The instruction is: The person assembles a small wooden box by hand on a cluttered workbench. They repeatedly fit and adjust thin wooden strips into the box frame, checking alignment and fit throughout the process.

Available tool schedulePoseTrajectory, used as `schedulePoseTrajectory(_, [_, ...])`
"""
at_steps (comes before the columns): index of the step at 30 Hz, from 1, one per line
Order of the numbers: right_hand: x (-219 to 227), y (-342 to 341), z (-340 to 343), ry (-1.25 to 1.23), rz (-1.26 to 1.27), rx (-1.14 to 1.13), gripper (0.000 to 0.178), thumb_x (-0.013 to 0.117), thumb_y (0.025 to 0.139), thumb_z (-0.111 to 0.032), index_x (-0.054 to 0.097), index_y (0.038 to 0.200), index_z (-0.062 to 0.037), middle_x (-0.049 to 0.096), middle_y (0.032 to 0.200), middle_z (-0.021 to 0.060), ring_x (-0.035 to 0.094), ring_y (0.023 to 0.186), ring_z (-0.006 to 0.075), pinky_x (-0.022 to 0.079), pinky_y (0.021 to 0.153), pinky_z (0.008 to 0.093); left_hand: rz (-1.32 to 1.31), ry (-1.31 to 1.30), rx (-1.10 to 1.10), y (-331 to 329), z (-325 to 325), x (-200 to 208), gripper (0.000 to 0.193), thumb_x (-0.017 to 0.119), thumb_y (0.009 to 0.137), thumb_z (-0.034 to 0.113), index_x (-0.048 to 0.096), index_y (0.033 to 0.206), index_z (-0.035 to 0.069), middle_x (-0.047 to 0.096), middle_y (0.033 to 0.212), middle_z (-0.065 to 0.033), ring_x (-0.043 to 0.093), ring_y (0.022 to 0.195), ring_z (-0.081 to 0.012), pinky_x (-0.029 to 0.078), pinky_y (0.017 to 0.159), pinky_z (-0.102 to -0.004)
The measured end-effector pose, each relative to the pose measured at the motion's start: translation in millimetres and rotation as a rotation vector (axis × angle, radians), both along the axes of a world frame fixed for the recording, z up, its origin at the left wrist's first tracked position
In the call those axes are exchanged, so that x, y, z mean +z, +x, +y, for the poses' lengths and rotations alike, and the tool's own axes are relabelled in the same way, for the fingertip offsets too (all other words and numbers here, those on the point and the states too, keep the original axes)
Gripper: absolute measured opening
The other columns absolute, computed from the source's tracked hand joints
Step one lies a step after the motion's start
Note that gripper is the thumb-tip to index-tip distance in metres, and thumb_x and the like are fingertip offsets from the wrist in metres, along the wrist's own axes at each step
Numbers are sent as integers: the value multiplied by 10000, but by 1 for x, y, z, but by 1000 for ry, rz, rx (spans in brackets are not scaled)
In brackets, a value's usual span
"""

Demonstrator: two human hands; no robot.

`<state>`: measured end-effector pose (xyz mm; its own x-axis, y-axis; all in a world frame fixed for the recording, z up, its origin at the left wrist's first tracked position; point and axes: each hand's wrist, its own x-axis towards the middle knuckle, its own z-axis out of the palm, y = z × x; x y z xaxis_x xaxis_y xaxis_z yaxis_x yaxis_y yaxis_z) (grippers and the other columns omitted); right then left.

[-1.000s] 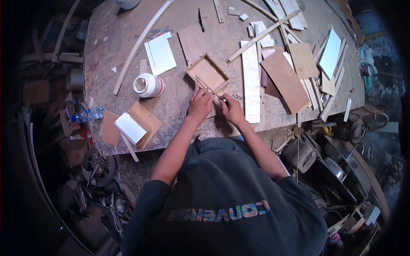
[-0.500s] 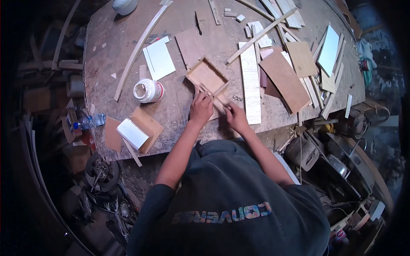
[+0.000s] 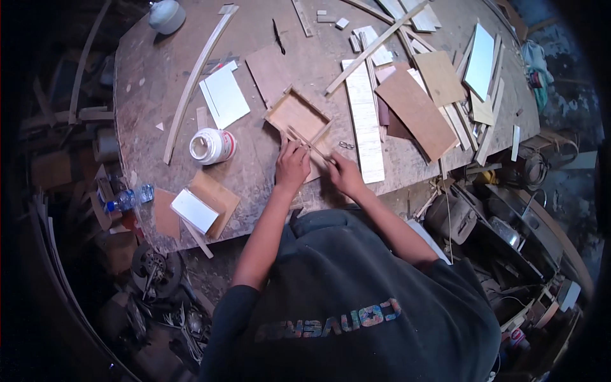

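A shallow, open wooden box (image 3: 309, 113) with low walls lies tilted on the workbench in front of me. At its near left corner, the fingers of my left hand (image 3: 293, 167) close around the near wall. My right hand (image 3: 345, 176) pinches the lower end of a thin wooden stick (image 3: 301, 137), which runs slantwise over the box's near side and past my left fingertips. Whether the stick rests on the wall or hovers just above it, I cannot tell.
Left of the box stand an open white jar (image 3: 213, 146) and a white board (image 3: 224, 95). A long white-faced plank (image 3: 365, 127) and a brown panel (image 3: 417, 114) lie to the right. Small metal loops (image 3: 346, 146) sit beside my right hand. A water bottle (image 3: 132, 197) lies at the left edge.
The whole view has shifted slightly, so the bench things appear a little further left. Both hands keep their hold, with the stick still across the box's near side.
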<state>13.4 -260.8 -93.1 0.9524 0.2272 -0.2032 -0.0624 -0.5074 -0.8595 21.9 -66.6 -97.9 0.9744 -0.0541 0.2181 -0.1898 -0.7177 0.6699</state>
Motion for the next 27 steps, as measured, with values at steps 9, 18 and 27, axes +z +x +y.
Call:
schedulePoseTrajectory(9, [37,-9,-18,58,186,-54,161,584,955,-74,633,1107,-56,665,852,259,664,825,461,526,701,471,-41,11,12,7,-1,-3,118,731,820,47,721,926,-4,675,1056,-190,550,1239,-518,407,1144,-546])
schedulePoseTrajectory(18, [16,7,-11,70,123,2,207,584,986,-135,649,1162,-46,672,811,223,678,722,331,525,688,411,-67,45,1,8,-3,1,143,708,832,47,730,968,6,666,1042,-171,591,1177,-462,385,1174,-528])
schedulePoseTrajectory(27, [10,24,5,42,-3,57,189,584,953,-111,635,1119,-37,678,900,280,673,885,473,543,741,480,-13,24,-24,5,0,-3,153,712,835,57,728,981,14,651,1008,-168,555,1228,-487,412,1143,-527])
